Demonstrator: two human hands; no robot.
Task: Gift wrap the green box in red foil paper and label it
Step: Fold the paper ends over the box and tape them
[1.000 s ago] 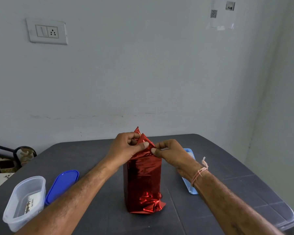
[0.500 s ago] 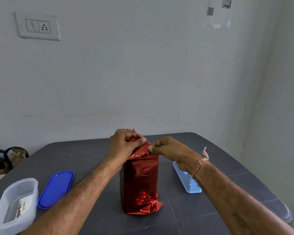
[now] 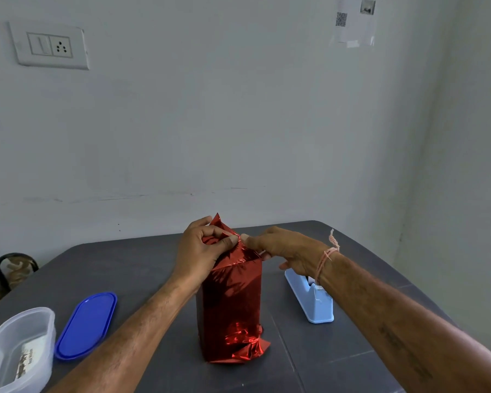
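The box stands upright in the middle of the dark table (image 3: 125, 268), fully covered in red foil paper (image 3: 230, 302); no green shows. Crumpled foil bunches at its bottom right corner. At the top, a pointed foil flap sticks up. My left hand (image 3: 199, 251) grips the folded foil at the top from the left, thumb pressing on the fold. My right hand (image 3: 284, 248) pinches the same fold from the right, thumb tip meeting the left thumb. The top of the box is hidden under the foil and fingers.
A light blue tape dispenser (image 3: 312, 299) stands right of the box, partly behind my right wrist. A blue oval lid (image 3: 87, 324) lies to the left, and a clear plastic container (image 3: 17, 350) sits at the near left corner. The wall runs behind the table.
The tall foil point at the top was folded down under my left hand, and my right hand slid in closer along the fold. The box has stayed in place.
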